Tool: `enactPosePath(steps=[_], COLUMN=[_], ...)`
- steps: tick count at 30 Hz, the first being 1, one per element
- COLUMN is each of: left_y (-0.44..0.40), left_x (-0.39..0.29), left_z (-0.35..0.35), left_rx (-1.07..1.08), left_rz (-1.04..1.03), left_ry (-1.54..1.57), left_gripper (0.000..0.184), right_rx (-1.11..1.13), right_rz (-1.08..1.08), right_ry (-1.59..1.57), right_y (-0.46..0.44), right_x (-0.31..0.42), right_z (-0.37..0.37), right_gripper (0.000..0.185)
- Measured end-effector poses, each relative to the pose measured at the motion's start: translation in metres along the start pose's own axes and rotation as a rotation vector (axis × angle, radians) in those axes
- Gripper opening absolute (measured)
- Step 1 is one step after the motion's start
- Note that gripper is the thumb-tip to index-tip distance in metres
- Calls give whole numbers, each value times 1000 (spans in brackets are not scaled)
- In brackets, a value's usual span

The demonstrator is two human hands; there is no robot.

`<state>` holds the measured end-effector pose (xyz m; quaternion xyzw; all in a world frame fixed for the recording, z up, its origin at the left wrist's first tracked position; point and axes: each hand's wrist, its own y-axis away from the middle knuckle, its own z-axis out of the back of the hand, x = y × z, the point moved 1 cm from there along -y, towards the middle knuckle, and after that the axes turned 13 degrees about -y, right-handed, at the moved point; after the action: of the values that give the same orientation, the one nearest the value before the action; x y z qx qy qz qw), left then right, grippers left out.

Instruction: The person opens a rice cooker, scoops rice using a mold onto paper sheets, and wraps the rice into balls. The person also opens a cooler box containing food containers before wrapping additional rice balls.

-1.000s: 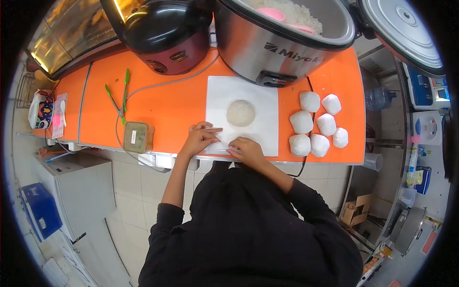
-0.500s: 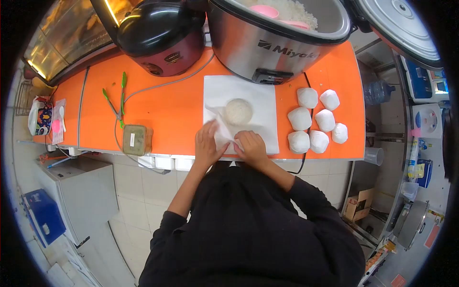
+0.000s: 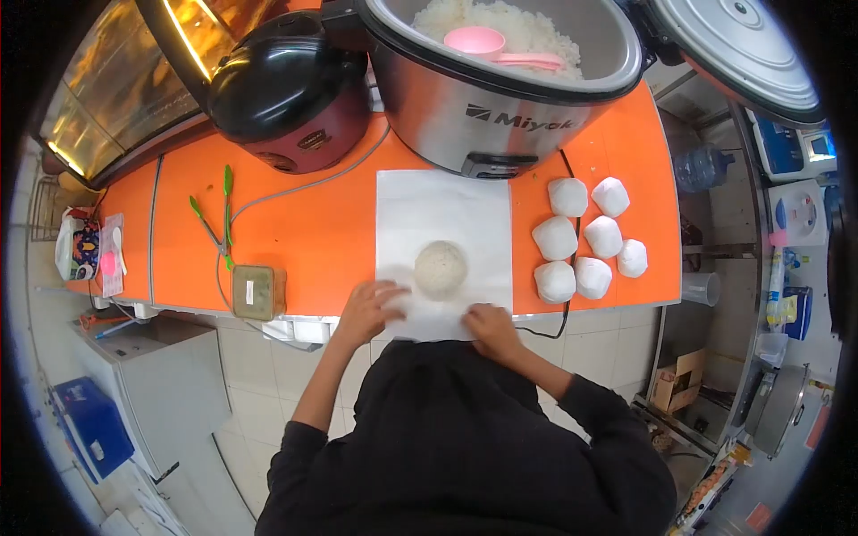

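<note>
A white sheet of wrapping paper point(image 3: 402, 205) lies on the counter, its near end reaching over the front edge. On it sits a round mound of rice point(image 3: 441, 270). My left hand point(image 3: 368, 311) is open at the paper's near left side, fingers spread toward the mound. At the near right edge, my right hand point(image 3: 492, 330) has its fingers curled closed on the paper; the fingertips are partly hidden. Several white wrapped rice parcels point(image 3: 555, 238) stand to the right, apart from both hands.
Behind the paper stands a large rice cooker point(image 3: 447, 116) holding rice and a pink scoop point(image 3: 474, 40). A smaller dark cooker point(image 3: 295, 107), green-tipped tongs point(image 3: 223, 219) and a square container point(image 3: 259, 293) are left. A cable point(image 3: 565, 313) runs by the parcels.
The paper's near edge, folded up between both hands before, now lies flat. My hands have moved apart, and the rice mound sits nearer to me on the sheet. The view has shifted slightly.
</note>
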<state>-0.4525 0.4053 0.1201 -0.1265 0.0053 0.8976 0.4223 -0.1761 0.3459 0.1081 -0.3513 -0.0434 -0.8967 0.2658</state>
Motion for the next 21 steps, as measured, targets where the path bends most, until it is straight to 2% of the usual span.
enactPosePath(steps=[1,2,3,4,6,7,8,9,10,11,12,13,14,15,17,19,20,21], left_y=[4,6,6,5,5,-7,-20,-34,-41,-42,-43,-44,-43,-42,-45,-40,-45,-52], left_x=[2,2,2,2,4,5,2,-1,-3,-1,0,1,-1,-5,-22,-45,-62,-74], left_z=[7,12,13,4,-30,-32,-36,-34,-33,-36,-32,-29,-26,-25,-23,-39,-30,-24], left_rx=[3,-24,-54,-56,-291,-323,-325,-370,-414,-376,-383,-269,-149,-156,-445,-301,-201,-102], left_rz=[-2,24,50,52,711,799,799,934,1066,985,983,1032,1083,1085,1094,602,401,360], left_ry=[3,142,281,285,812,632,635,510,381,179,176,170,166,164,-383,-252,-525,-488], left_gripper=[31,18,12,12,9,15,15,19,22,24,24,20,17,17,29,47,61,72], right_rx=[0,-111,-222,-219,-396,-395,-493,-592,-591,-453,-319,-324,-379,-432,-467,-275,-180,-89], right_rz=[-4,-33,-61,-63,-546,-547,-618,-688,-687,-769,-841,-832,-714,-591,-258,-81,-92,-98], right_ry=[-2,-132,-260,-258,-771,-768,-723,-679,-678,-556,-432,-429,-241,-56,8,-89,-54,-21], right_y=[9,17,18,14,-1,-13,-26,-37,-41,-46,-51,-54,-53,-55,-91,-142,-163,-179], right_x=[-5,-12,-13,-12,-22,-30,-41,-44,-44,-44,-43,-44,-43,-42,-46,-66,-69,-69], right_z=[11,25,38,44,55,53,46,43,43,42,42,41,39,37,45,41,40,39], right_gripper=[20,17,15,15,12,12,14,17,17,14,13,13,18,25,38,43,45,48])
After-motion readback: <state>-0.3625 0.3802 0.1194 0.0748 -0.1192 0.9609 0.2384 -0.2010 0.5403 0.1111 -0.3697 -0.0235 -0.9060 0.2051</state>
